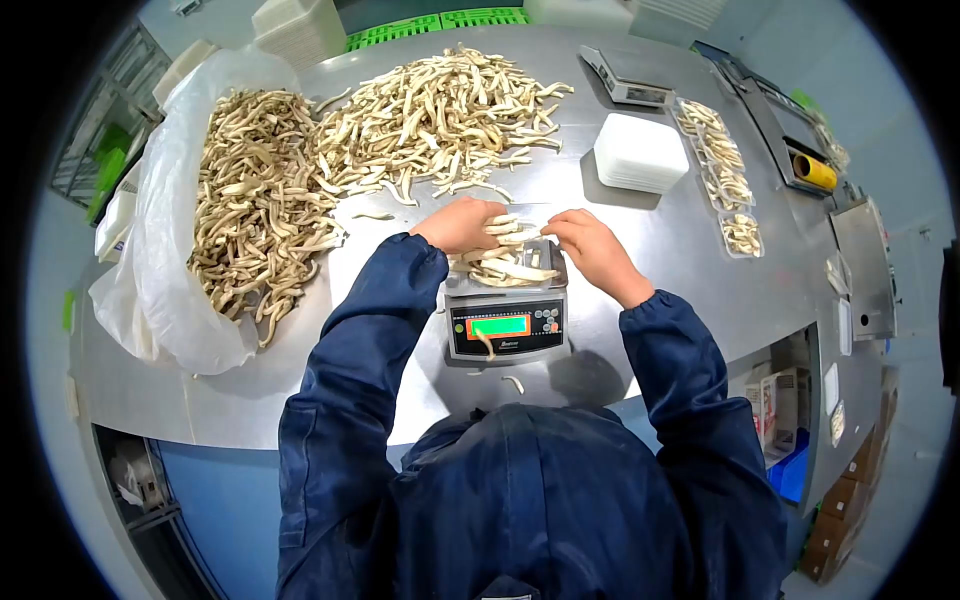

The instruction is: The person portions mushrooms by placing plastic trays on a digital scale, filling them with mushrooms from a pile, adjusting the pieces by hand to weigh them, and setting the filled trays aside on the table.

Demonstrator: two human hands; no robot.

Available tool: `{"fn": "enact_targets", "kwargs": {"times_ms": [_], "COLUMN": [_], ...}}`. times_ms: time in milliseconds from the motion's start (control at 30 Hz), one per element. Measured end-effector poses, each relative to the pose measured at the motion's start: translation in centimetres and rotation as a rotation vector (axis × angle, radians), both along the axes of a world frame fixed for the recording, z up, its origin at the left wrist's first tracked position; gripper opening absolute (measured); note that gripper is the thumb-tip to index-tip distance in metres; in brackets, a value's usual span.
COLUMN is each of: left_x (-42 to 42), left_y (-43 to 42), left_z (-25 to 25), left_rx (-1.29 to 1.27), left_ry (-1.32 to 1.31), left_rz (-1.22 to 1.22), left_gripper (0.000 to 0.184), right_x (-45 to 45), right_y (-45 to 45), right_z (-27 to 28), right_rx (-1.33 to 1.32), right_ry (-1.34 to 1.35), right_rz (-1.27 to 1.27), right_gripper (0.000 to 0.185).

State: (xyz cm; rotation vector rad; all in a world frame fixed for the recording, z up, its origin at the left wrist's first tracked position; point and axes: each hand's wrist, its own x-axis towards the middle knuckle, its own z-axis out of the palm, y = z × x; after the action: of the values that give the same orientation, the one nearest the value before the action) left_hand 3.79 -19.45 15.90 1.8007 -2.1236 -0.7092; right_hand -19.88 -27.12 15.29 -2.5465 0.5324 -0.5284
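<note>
A digital scale [507, 322] with a lit green display stands near the front of the steel table. On it sits a clear tray of long pale mushrooms [510, 268]. My left hand [462, 225] reaches over the tray's far left side, its fingers curled on several mushrooms. At the far right corner is my right hand [597, 256], fingers bent and somewhat apart, tips by the mushrooms' ends; nothing shows in its grasp. One small mushroom piece [485, 346] lies over the scale's front, another [513, 384] on the table before it.
A large mushroom heap [440, 120] lies behind the scale. Browner mushrooms [255, 190] spill from a plastic bag [165, 250] at left. To the right are stacked white trays [640, 153], a second scale [628, 78] and a row of filled packs [740, 235].
</note>
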Motion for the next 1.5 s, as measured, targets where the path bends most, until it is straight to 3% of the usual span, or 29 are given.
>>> {"fn": "enact_targets", "kwargs": {"times_ms": [133, 200, 400, 567, 733, 833, 933, 1200, 1267, 1367, 1500], "left_x": [1.1, 2.2, 3.4, 2.7, 4.2, 6.3, 8.2, 7.5, 5.4, 1.8, -4.1], "left_y": [0.1, 0.3, 0.9, 0.5, 1.9, 4.9, 8.6, 11.0, 11.1, 12.6, 16.1], "left_z": [0.4, -0.4, -1.4, -2.3, -0.9, -1.3, -2.1, -4.3, -4.7, -3.7, -1.1], "left_rx": [0.098, 0.211, 0.165, 0.198, 0.024, -0.034, -0.043, 0.021, -0.153, -0.464, -0.339], "left_ry": [0.339, 0.653, 0.830, 1.253, 1.256, 1.331, 1.225, 1.087, 0.956, 1.006, 0.969], "left_rz": [0.000, 0.029, 0.158, 0.090, 0.172, 0.302, 0.488, 0.651, 0.813, 0.860, 0.700], "left_gripper": [0.042, 0.039, 0.038, 0.046, 0.048, 0.046, 0.045, 0.039, 0.029, 0.015, 0.014], "right_x": [-1.0, -1.2, -0.4, 0.1, -0.7, -2.0, -4.4, -10.0, -9.8, -7.5, -4.5], "right_y": [0.1, 0.1, 0.0, 0.1, -0.5, -0.6, -0.1, 7.1, 11.1, 14.7, 16.9], "right_z": [-0.4, -0.6, -0.8, -0.9, -1.4, -1.6, -2.0, -3.9, -5.9, -6.7, -6.6], "right_rx": [0.024, 0.094, 0.235, 0.300, 0.263, 0.326, 0.388, 0.829, 0.857, 0.518, 0.285], "right_ry": [-0.105, -0.109, -0.117, -0.139, -0.160, -0.182, -0.221, -0.361, -0.202, 0.008, 0.418], "right_rz": [-0.007, -0.061, -0.165, -0.186, -0.231, -0.287, -0.374, -0.549, -0.474, -0.090, 0.223], "right_gripper": [0.019, 0.018, 0.018, 0.017, 0.016, 0.016, 0.017, 0.018, 0.016, 0.024, 0.033]}}
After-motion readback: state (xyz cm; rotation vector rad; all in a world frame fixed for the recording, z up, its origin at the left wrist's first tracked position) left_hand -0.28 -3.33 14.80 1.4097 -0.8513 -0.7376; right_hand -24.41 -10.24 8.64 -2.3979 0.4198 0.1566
